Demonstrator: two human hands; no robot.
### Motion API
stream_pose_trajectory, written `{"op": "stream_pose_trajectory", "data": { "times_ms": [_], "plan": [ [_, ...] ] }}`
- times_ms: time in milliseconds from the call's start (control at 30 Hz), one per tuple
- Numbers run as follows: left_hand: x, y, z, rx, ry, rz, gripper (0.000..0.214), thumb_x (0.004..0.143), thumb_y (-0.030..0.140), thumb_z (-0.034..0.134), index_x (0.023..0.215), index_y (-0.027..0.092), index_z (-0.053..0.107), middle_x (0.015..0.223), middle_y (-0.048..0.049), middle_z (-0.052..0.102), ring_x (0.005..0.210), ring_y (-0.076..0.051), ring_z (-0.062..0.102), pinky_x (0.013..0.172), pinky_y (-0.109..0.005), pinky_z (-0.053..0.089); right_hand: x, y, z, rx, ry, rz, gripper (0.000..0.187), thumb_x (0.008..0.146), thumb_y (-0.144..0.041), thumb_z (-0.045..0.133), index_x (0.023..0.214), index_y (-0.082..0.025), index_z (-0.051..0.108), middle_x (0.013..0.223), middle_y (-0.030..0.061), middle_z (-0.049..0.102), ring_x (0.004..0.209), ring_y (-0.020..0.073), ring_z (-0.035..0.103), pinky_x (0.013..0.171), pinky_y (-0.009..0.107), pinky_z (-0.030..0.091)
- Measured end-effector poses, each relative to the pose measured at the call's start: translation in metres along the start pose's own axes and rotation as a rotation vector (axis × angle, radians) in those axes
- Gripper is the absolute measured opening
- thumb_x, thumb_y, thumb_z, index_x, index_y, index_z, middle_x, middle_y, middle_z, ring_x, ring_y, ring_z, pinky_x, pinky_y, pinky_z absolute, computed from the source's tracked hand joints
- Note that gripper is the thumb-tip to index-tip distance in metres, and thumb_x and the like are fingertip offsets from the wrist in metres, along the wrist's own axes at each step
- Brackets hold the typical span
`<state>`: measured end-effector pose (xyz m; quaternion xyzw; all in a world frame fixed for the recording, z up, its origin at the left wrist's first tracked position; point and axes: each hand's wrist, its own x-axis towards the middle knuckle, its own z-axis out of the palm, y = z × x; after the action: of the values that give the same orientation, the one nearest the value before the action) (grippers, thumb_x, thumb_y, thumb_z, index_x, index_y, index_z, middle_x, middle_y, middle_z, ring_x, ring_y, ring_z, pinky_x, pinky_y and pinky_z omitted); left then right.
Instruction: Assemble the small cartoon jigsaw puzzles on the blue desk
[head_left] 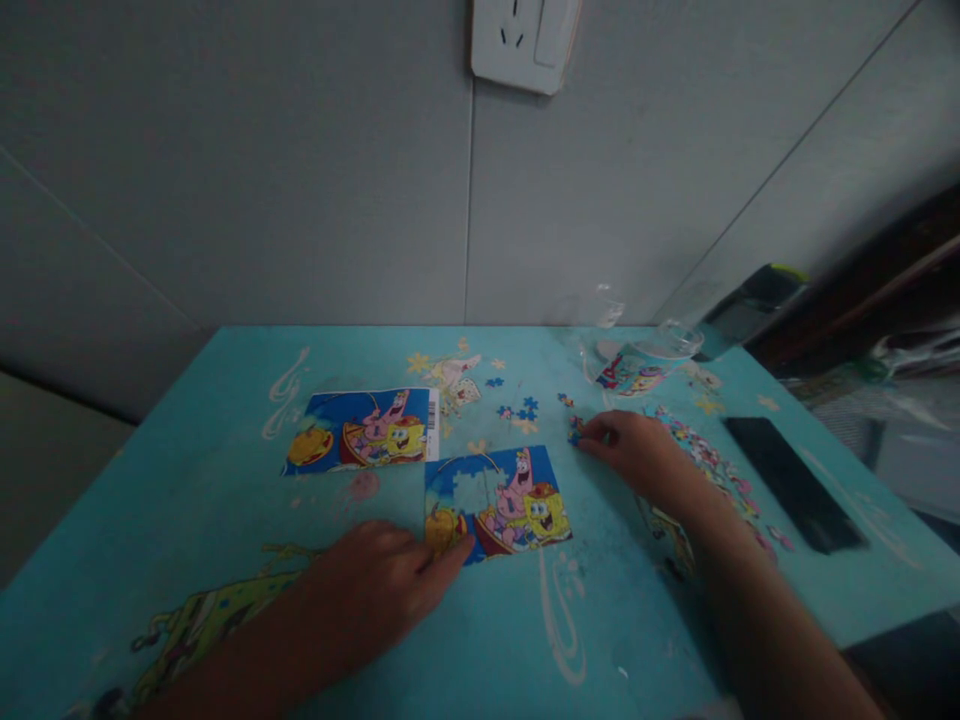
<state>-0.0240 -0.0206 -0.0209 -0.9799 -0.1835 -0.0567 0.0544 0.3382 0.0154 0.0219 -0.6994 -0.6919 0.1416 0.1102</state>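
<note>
Two hands are out over a turquoise cartoon-printed table, all seen from the head camera. Left hand lies palm down near the front edge, holding nothing, fingers loosely bent and the index finger stretched out so its tip touches the lower left corner of the half-done puzzle, which sits flat in the middle of the table with a bare patch in its upper left part. Right hand is further back and to the right, fingers curved down onto a small puzzle piece lying on the table, and honestly can't tell if it's pinched or just touched. Just behind and left of the puzzle lies a picture card with the same cartoon scene, flat, near the puzzle but not clearly touching it. Few blue loose pieces are scattered between the card and the right hand. Bigger heap of pieces runs along under the right wrist, a black phone lies right of that, and a clear bag sits at the back by the wall
</note>
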Motion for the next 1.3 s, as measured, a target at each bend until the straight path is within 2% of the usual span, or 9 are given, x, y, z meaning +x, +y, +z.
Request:
{"op": "stream_pose_trajectory", "data": {
  "times_ms": [133, 267, 500, 700, 1100, 1300],
  "plan": [
    [0.002, 0.000, -0.003, -0.004, 0.022, 0.004, 0.048, 0.087, 0.003, 0.048, 0.133, 0.013, 0.052, 0.069, 0.0009, 0.063, 0.057, -0.019, 0.059, 0.053, -0.033, 0.043, 0.003, 0.002, 0.002, -0.011, 0.074, -0.032, 0.023, 0.093, -0.033, 0.057, 0.101, -0.024, 0.076, 0.096, 0.0054, 0.076, 0.080, 0.0205, 0.068, 0.071, 0.031, 0.048],
    [0.002, 0.000, -0.004, 0.002, 0.021, 0.004, 0.047, 0.087, 0.003, 0.050, 0.133, 0.014, 0.053, 0.070, 0.0007, 0.064, 0.057, -0.019, 0.060, 0.054, -0.032, 0.045, 0.008, 0.005, 0.009, -0.047, 0.123, -0.045, 0.027, 0.092, -0.033, 0.057, 0.110, -0.023, 0.075, 0.096, 0.0064, 0.073, 0.080, 0.0199, 0.067, 0.072, 0.030, 0.048],
    [0.006, 0.002, -0.010, -0.019, -0.011, -0.014, 0.041, 0.089, 0.006, 0.056, 0.130, 0.012, 0.054, 0.075, -0.0006, 0.067, 0.060, -0.018, 0.063, 0.055, -0.032, 0.046, 0.012, 0.010, 0.014, -0.013, 0.114, -0.056, 0.026, 0.090, -0.033, 0.060, 0.105, -0.021, 0.077, 0.096, 0.0071, 0.074, 0.081, 0.0213, 0.066, 0.074, 0.033, 0.048],
    [0.008, 0.002, -0.010, -0.009, 0.017, -0.023, 0.040, 0.089, 0.009, 0.059, 0.128, 0.013, 0.054, 0.070, 0.0011, 0.065, 0.055, -0.019, 0.061, 0.050, -0.033, 0.041, 0.013, 0.013, 0.011, 0.020, 0.088, 0.011, 0.024, 0.086, -0.037, 0.063, 0.096, -0.021, 0.077, 0.086, 0.0054, 0.075, 0.072, 0.0208, 0.067, 0.065, 0.032, 0.048],
    [0.009, 0.003, -0.014, -0.022, 0.050, -0.017, 0.032, 0.092, 0.010, 0.056, 0.124, 0.014, 0.058, 0.072, 0.0000, 0.065, 0.056, -0.017, 0.060, 0.052, -0.032, 0.040, 0.015, 0.020, 0.012, 0.059, 0.062, 0.031, 0.024, 0.083, -0.040, 0.064, 0.094, -0.022, 0.077, 0.082, 0.0052, 0.076, 0.070, 0.0213, 0.068, 0.061, 0.032, 0.048],
    [0.010, 0.003, -0.011, -0.043, 0.063, -0.038, 0.030, 0.096, 0.021, 0.057, 0.126, 0.017, 0.058, 0.069, 0.0014, 0.063, 0.056, -0.018, 0.060, 0.052, -0.032, 0.041, 0.016, 0.023, 0.012, 0.083, 0.048, 0.030, 0.024, 0.084, -0.042, 0.065, 0.093, -0.022, 0.076, 0.083, 0.0049, 0.076, 0.072, 0.0218, 0.069, 0.064, 0.032, 0.049]
  ]
}}
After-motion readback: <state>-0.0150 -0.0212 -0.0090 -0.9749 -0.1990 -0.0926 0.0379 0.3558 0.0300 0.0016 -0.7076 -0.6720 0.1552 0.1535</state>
